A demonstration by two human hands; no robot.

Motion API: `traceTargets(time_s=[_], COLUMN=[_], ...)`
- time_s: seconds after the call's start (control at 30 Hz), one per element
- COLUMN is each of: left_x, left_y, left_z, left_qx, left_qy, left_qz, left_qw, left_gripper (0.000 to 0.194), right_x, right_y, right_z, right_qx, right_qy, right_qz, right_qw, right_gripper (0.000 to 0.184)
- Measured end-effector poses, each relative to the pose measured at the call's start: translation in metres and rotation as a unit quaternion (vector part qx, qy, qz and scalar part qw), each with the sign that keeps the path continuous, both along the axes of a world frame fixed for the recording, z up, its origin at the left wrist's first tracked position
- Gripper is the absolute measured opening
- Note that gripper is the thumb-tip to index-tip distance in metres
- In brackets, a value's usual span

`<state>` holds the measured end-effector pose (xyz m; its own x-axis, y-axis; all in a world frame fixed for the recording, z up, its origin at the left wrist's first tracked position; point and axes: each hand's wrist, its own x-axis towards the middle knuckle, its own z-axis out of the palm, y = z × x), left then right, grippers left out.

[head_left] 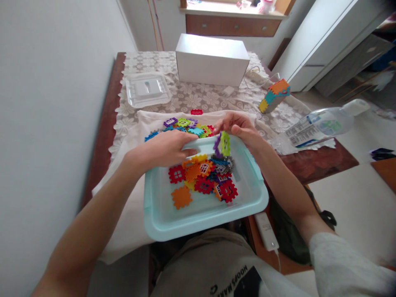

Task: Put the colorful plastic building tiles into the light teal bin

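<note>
A light-blue plastic tray (pixel 206 227) sits tilted toward me at the table's near edge, with red, orange, yellow, grey and blue interlocking plastic tiles (pixel 204 185) in it. My left hand (pixel 171 147) grips the tray's far rim, thumb on the near side. Over the right part of that rim is my right hand (pixel 239 127), its fingers loosely apart. Just below it, a green and a purple tile (pixel 225 144) appear in mid-air, apart from the fingers. More tiles (pixel 182 122) are heaped on a pale cloth (pixel 123 206) beyond the tray, partly hidden by my left hand.
A white box (pixel 213 62) and a clear plastic lid (pixel 147 90) stand farther back on the lace tablecloth. To the right are a block of joined tiles (pixel 274 95) and a large clear bottle (pixel 324 123). A white power strip (pixel 266 232) lies below right.
</note>
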<state>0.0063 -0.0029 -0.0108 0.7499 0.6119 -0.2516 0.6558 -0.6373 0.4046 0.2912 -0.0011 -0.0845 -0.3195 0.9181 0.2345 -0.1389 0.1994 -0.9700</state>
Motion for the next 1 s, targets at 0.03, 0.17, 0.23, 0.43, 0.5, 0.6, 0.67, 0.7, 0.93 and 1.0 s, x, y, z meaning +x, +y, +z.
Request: traceTargets(time_s=[0.03, 0.17, 0.23, 0.43, 0.5, 0.6, 0.67, 0.7, 0.93, 1.0], left_x=[0.000, -0.001, -0.001, -0.001, 0.000, 0.000, 0.000, 0.001, 0.001, 0.000], left_y=[0.000, 0.001, 0.001, 0.002, 0.001, 0.001, 0.001, 0.001, 0.000, 0.000], left_z=[-0.001, -0.003, -0.004, -0.003, -0.003, -0.002, -0.002, -0.003, -0.002, -0.002], left_qx=[-0.001, -0.004, -0.004, 0.001, 0.001, 0.005, 0.009, 0.009, 0.000, 0.006], left_qy=[0.001, -0.002, -0.002, 0.004, 0.009, 0.012, 0.011, 0.011, 0.008, 0.010], left_qz=[0.001, 0.007, 0.008, 0.004, 0.006, 0.006, 0.005, 0.004, 0.008, 0.007], left_qw=[1.000, 1.000, 1.000, 1.000, 1.000, 1.000, 1.000, 1.000, 1.000, 1.000], left_gripper=[0.026, 0.025, 0.024, 0.026, 0.025, 0.026, 0.027, 0.028, 0.027, 0.027], right_x=[0.000, 0.000, 0.004, 0.016, 0.016, 0.013, 0.012, 0.012, 0.013, 0.013], right_y=[-0.002, 0.008, 0.016, 0.027, 0.028, 0.032, 0.036, 0.038, 0.035, 0.031], right_z=[0.001, -0.007, -0.019, -0.052, -0.055, -0.057, -0.058, -0.059, -0.051, -0.044], right_qx=[0.011, 0.056, 0.094, 0.152, 0.153, 0.160, 0.168, 0.173, 0.172, 0.152], right_qy=[-0.018, -0.070, -0.137, -0.386, -0.419, -0.414, -0.393, -0.383, -0.344, -0.332], right_qz=[0.009, -0.064, -0.101, -0.044, -0.019, -0.031, -0.039, -0.041, -0.045, -0.070], right_qw=[1.000, 0.994, 0.981, 0.909, 0.895, 0.895, 0.903, 0.907, 0.922, 0.928], right_gripper=[0.071, 0.067, 0.054, 0.056, 0.046, 0.036, 0.036, 0.036, 0.030, 0.028])
